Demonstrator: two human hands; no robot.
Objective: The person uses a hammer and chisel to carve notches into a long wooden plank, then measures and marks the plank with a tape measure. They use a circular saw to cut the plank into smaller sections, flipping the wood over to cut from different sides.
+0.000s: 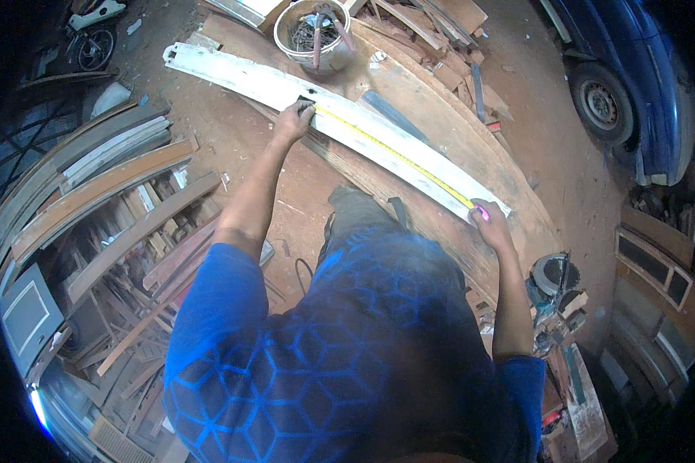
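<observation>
White bucket (300, 57) of dark metal bits stands on the worktop (510, 181) beyond the white board (232, 76), near its upper-left half; red-handled pliers (316, 48) stick up from it. A blue-grey strip (398, 117) lies along the board's far side, just beside it. Wood offcuts (448, 73) heap past the far edge; stacked planks (104, 197) and loose lengths crowd the left. To the right, a machine with a round grey part (556, 274), kind unclear, sits near the worktop's end; a blue vehicle (649, 77) is parked well apart. Worktop's far edge looks curved under the fisheye; a band of plywood shows between it and the board, then a stretch of brown floor (533, 116) towards the vehicle. Wearer's trouser leg (355, 216) is close to the near edge. Board slants from upper left to centre right, white surface scuffed, dark hole by the left hand (292, 122). Yellow measuring tape (394, 152) runs along it between both hands. Left hand's fingers are closed on a small dark item (306, 100) at one end; right hand (493, 225) pinches a pink-purple item (483, 211) at the other, its kind unclear.
</observation>
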